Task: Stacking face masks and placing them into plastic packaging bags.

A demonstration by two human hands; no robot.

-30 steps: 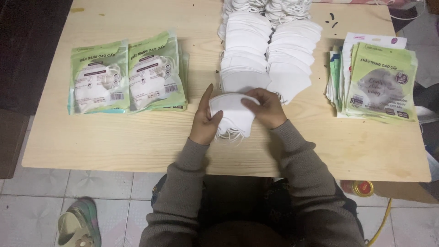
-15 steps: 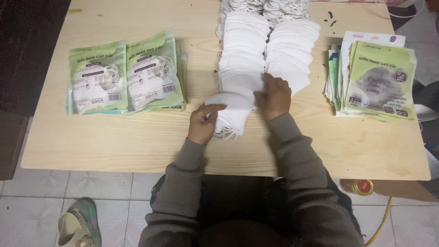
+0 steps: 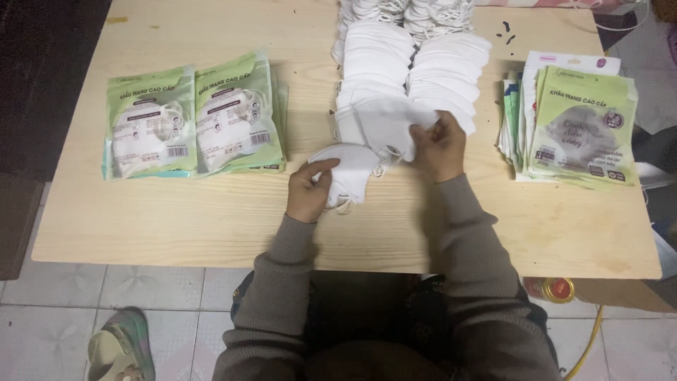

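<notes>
The left hand [image 3: 309,192] is pressing down on a small stack of folded white masks [image 3: 350,173], fingers curled over the near edge and thumb laid across the top — a loose hold, more pinning than pinching. Just to the right of that grip, the right hand [image 3: 438,144] is pinching one white mask [image 3: 384,127] by its edge between thumb and fingertips, lifting it off the front of the long rows of masks [image 3: 412,67] lying beyond both hands on the wooden table [image 3: 176,212].

The pinch is taking only a corner, so the mask may be sagging or unfolding as it comes across, and its ear loops could be snagging on the next mask in the row and dragging a second one along. The stack under the left hand is held lightly; loops are dangling from its near side, and a nudge from the arriving mask could be fanning it out of square. Well to the left of the grip, filled green packets [image 3: 194,116] are lying side by side; well to the right, a pile of empty green bags [image 3: 582,127] is sitting out of harm's way.
</notes>
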